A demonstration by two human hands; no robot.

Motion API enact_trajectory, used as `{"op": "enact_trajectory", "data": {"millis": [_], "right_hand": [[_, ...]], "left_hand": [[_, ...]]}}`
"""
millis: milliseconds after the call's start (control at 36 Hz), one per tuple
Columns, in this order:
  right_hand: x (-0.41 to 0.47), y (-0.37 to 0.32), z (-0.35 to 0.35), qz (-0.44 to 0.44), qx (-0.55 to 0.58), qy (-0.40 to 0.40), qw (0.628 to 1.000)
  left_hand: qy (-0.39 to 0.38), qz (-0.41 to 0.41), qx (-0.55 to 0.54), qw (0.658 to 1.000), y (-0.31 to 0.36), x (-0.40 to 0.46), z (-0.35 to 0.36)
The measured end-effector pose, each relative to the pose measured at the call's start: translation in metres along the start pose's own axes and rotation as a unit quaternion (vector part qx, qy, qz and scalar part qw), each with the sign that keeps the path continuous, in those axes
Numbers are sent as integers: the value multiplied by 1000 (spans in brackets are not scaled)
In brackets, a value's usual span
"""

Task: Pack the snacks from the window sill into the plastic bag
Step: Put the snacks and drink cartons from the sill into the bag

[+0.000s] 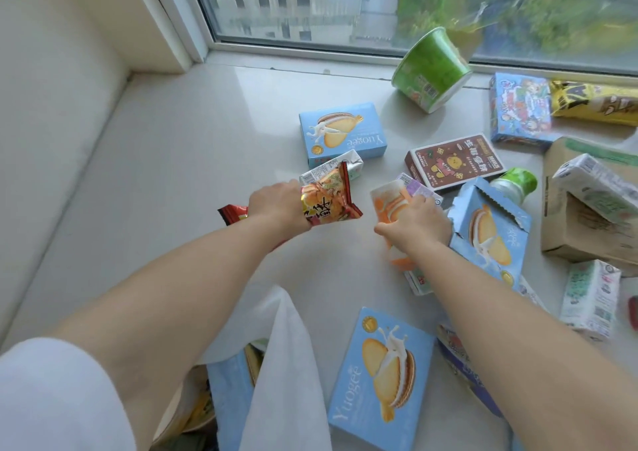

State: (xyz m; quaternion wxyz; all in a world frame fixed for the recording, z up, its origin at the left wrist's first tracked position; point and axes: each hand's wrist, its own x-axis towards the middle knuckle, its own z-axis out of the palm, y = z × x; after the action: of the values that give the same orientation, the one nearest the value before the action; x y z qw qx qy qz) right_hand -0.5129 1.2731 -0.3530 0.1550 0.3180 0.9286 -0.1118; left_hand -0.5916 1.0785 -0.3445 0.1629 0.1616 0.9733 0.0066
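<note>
My left hand (276, 205) grips a red and orange snack packet (328, 197) above the window sill (179, 160). My right hand (416, 224) is closed on a white and orange wrapped snack (388, 202), lifted off the sill beside an opened light-blue biscuit box (490, 233). The white plastic bag (283, 357) hangs open at the bottom centre, between my arms, with a blue box (229, 385) and other packets inside it. Several snacks lie spread over the sill's right half.
Two closed light-blue biscuit boxes (341, 131) (379, 378), a tilted green cup-noodle tub (431, 71), a brown biscuit box (452, 162), a cartoon-printed blue box (519, 112), a yellow packet (593, 102), a cardboard box (587, 209), milk cartons (588, 298) and a green-capped bottle (514, 183).
</note>
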Motion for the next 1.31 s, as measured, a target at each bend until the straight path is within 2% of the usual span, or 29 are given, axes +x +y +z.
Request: {"op": "enact_trajectory", "data": {"millis": [111, 222, 417, 556, 667, 778, 861, 1000, 1139, 1306], "right_hand": [[7, 6, -1, -21, -23, 30, 999], [18, 13, -4, -45, -46, 41, 997], [42, 21, -8, -127, -58, -59, 988], [51, 23, -12, -156, -85, -75, 981], [55, 23, -12, -156, -103, -80, 979], [56, 23, -15, -125, -82, -129, 980], [53, 19, -14, -79, 15, -162, 983], [35, 10, -12, 10, 173, -145, 974], [3, -5, -31, 24, 374, -129, 918], [-54, -11, -66, -32, 536, -131, 833]], "left_hand": [[-3, 38, -7, 999, 22, 19, 3], [-22, 81, 70, 994, 35, 37, 8], [-86, 100, 78, 988, 36, 59, 21], [-126, 99, 56, 985, 36, 68, 16], [-133, 98, 39, 986, 34, 72, 16], [-117, 91, 28, 989, 33, 68, 20], [-118, 62, 3, 991, 35, 61, 22], [-107, -43, -102, 988, 32, 41, 17], [-39, -152, -285, 946, 28, 18, -18], [29, -157, -419, 894, 16, -31, -65]]}}
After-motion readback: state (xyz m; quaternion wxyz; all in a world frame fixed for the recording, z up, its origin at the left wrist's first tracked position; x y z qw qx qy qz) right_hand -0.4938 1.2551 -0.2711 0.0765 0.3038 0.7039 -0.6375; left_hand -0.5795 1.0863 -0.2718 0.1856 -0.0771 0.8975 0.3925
